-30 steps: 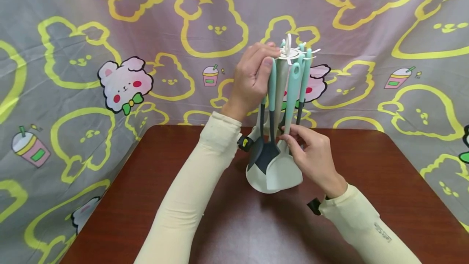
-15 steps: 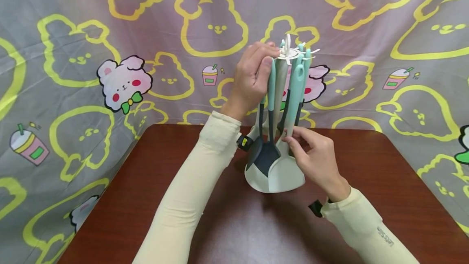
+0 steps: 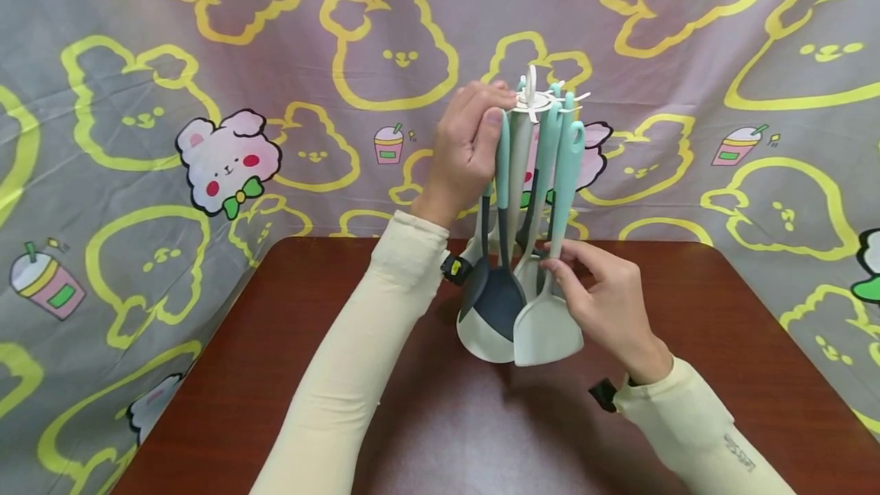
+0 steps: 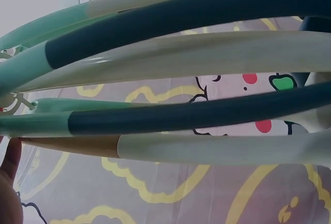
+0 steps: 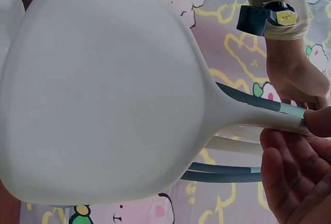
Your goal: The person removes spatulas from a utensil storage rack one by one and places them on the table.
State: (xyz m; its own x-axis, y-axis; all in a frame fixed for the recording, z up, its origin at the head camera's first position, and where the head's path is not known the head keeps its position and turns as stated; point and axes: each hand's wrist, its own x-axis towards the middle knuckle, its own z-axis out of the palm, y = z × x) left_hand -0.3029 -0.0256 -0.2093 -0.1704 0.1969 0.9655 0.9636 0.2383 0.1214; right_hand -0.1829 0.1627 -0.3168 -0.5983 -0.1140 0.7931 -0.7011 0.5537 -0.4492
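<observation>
Holding a white spatula [image 3: 548, 331] by the neck, beside a rack [image 3: 519, 174] of utensils

Held right of centre in the head view, blade down, with the mint handle leaning slightly right and its holed end just below the rack's white top [image 3: 535, 103]. Pinched at the neck, just above the blade, between the thumb and fingers of the right hand [image 3: 605, 300]. Seen close in the right wrist view: broad pale blade across the left and middle of the frame, fingertips at the right edge.

Gripping the rack's top with the left hand [image 3: 469, 143], upper middle of the head view — fingers over the rim, thumb down against a mint handle. Well apart from the right hand, higher and further left.

Hanging about the pale pole: dark utensils [image 3: 500, 304] at the front and other pale ones behind. Crossing the left wrist view lengthwise, with mint ends to the left.

Further out: cream sleeves [image 3: 344, 373], small black boxes [image 3: 603, 395] at the wrists, red-brown table [image 3: 275, 327] below — and grey cloth [image 3: 481, 6] with yellow outlines and rabbit faces filling the upper frame.
</observation>
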